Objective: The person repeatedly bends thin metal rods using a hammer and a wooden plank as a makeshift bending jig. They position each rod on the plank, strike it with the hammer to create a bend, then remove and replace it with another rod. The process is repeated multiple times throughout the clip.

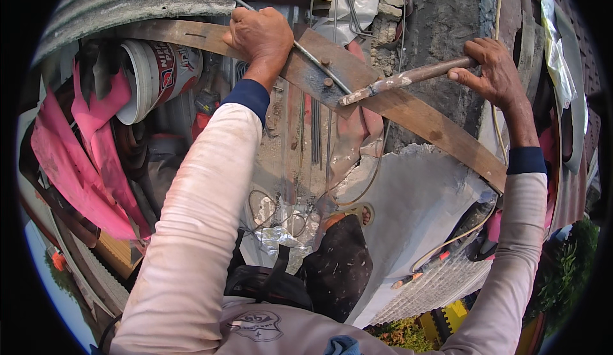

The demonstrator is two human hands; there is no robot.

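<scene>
My left hand [260, 36] is closed around a thin steel rod [311, 57], which slants across a wooden plank [440, 125]. Two short metal pegs [327, 82] stand up from a dark plate area on the plank, with the rod passing between them. In my right hand [497, 71] is the end of a brown, paint-worn metal bar [415, 76]. The bar's pale far end meets the lower tip of the rod just right of the pegs; whether the tip sits inside it I cannot tell.
A white and red paint bucket [156, 77] lies tipped at the left beside pink sheeting [83, 157]. Corrugated roofing [134, 0] covers the upper left. Thin rods and looping wire lie below the plank. A grey slab [415, 208] and a cable [460, 234] are at the right.
</scene>
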